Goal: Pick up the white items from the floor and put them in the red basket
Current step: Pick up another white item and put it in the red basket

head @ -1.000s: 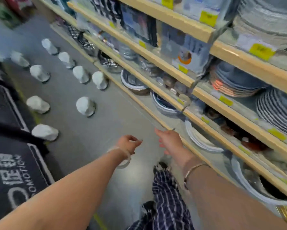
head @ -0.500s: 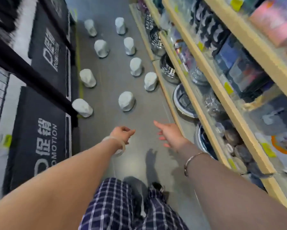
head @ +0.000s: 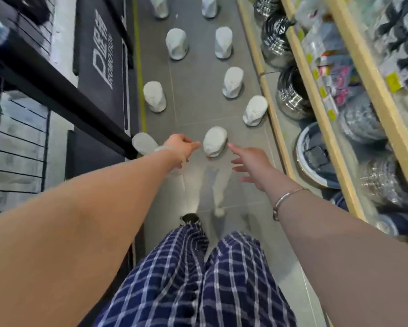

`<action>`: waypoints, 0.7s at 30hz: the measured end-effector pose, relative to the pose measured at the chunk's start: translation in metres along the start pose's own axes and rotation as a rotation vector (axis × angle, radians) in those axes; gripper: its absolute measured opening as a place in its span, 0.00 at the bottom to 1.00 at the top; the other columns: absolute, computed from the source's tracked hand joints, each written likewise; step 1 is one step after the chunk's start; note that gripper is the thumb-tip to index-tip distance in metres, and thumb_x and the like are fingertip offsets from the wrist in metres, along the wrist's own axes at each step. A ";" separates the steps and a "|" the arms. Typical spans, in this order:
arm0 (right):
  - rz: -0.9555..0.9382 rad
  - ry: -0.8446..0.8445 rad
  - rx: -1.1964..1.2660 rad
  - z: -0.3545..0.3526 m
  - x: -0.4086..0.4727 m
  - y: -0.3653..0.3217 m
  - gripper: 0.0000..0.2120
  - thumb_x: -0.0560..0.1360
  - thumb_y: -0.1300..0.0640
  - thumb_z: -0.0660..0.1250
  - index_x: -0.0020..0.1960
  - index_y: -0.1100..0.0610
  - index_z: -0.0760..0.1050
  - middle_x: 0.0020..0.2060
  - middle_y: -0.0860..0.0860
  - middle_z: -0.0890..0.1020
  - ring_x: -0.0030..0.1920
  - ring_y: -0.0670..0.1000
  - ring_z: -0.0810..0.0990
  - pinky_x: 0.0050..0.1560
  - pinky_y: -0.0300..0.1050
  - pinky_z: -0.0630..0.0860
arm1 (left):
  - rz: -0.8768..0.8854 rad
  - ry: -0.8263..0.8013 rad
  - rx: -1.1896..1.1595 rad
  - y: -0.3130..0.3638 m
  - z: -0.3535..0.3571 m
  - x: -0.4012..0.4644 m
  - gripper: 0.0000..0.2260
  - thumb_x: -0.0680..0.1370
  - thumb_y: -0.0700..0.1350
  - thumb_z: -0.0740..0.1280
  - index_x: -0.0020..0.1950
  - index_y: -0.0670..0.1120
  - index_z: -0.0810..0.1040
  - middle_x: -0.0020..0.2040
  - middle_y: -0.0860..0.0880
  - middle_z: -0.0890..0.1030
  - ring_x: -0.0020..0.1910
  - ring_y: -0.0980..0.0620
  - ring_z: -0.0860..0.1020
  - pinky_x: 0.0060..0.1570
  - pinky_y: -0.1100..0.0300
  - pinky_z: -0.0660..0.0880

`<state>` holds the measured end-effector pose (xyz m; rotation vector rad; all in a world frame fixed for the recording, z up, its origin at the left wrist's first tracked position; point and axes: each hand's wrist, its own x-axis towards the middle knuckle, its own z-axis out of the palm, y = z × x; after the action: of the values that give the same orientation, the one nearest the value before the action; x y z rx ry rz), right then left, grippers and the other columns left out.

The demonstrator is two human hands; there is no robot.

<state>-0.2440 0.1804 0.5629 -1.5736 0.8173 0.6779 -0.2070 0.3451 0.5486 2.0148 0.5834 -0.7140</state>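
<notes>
nearest white item point(head: 214, 141) between both hands

The scene is evenly and brightly lit from overhead. Soft shadows and pale glare are cast on the floor point(head: 198, 109) near the feet. The shelves point(head: 354, 95) at right are smeared by motion blur, and straight lines are bent at the edges.

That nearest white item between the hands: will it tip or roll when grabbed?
The nearest white item probably won't roll: it sits on a broad base on the flat floor. Its wrinkled, lumpy surface suggests a soft wrapping, so it should grip easily. Weight can't be judged. Both the left hand and right hand are empty.
</notes>
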 end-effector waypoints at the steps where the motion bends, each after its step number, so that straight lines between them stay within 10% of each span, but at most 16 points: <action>1: 0.006 0.002 0.006 0.003 0.007 -0.009 0.23 0.74 0.44 0.66 0.62 0.59 0.74 0.49 0.54 0.78 0.44 0.51 0.77 0.35 0.40 0.69 | 0.003 -0.012 0.010 0.006 -0.006 0.011 0.14 0.77 0.49 0.66 0.58 0.42 0.74 0.47 0.44 0.76 0.42 0.45 0.75 0.44 0.48 0.77; 12: 0.112 0.003 0.066 -0.006 0.118 -0.069 0.22 0.73 0.46 0.69 0.61 0.60 0.74 0.53 0.59 0.79 0.56 0.57 0.78 0.56 0.52 0.74 | -0.061 -0.100 0.010 0.081 0.011 0.131 0.07 0.77 0.48 0.67 0.47 0.46 0.73 0.48 0.44 0.76 0.43 0.45 0.75 0.33 0.60 0.69; 15: 0.161 0.017 0.106 -0.001 0.158 -0.081 0.17 0.72 0.48 0.71 0.51 0.61 0.76 0.54 0.62 0.79 0.56 0.59 0.78 0.45 0.50 0.76 | -0.086 -0.108 0.031 0.094 0.018 0.170 0.08 0.76 0.49 0.68 0.49 0.47 0.72 0.48 0.44 0.77 0.43 0.45 0.75 0.34 0.60 0.69; 21: 0.227 0.018 0.193 0.016 0.232 -0.085 0.25 0.72 0.50 0.72 0.58 0.69 0.74 0.59 0.69 0.77 0.59 0.68 0.76 0.61 0.64 0.72 | -0.097 -0.174 0.159 0.098 0.039 0.253 0.17 0.75 0.50 0.68 0.61 0.43 0.75 0.52 0.43 0.78 0.46 0.44 0.78 0.39 0.58 0.73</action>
<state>-0.0384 0.1723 0.4244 -1.3272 1.0541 0.7247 0.0285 0.2956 0.4180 2.0537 0.5382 -1.0114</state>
